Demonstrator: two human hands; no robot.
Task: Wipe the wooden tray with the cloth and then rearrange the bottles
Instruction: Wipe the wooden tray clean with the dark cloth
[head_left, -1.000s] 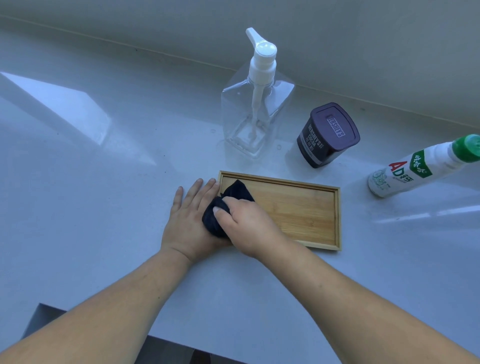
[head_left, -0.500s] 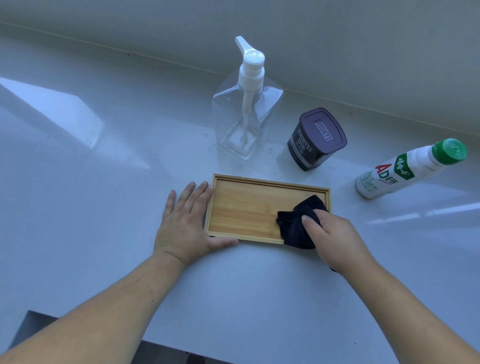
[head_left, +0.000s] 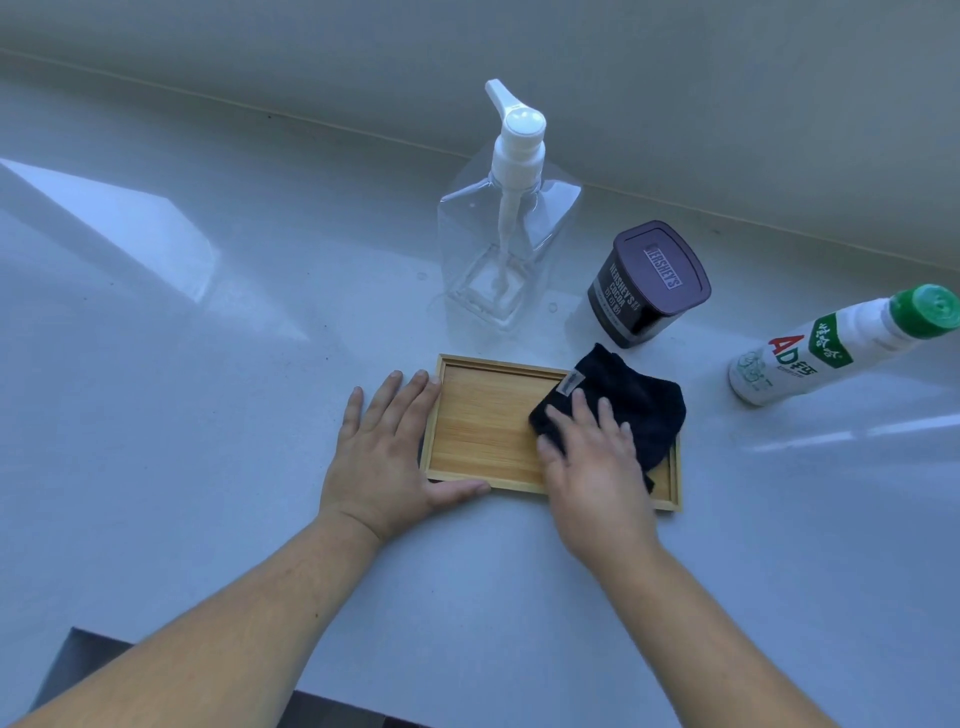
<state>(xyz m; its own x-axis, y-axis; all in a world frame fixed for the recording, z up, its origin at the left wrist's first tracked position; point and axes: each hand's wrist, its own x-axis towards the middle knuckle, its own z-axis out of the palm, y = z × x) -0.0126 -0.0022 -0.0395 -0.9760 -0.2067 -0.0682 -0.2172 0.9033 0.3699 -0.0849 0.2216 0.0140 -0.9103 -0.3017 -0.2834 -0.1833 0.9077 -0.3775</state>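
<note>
The wooden tray lies flat on the white counter, its long side facing me. A dark cloth is spread over the tray's right half and hangs past its far right corner. My right hand lies on the cloth, fingers spread, pressing it down. My left hand rests flat on the counter against the tray's left edge, thumb along the front rim. Behind the tray stand a clear pump bottle and a dark cocoa tub. A white bottle with a green cap stands to the right.
The wall runs along the back of the white counter, close behind the pump bottle and the tub. The counter's front edge shows at the bottom, with dark floor below it.
My right hand swept the cloth from the tray's left end to its right end, then opened from a bunched grip to a flat press. The cloth has spread out. My left hand stayed put.
</note>
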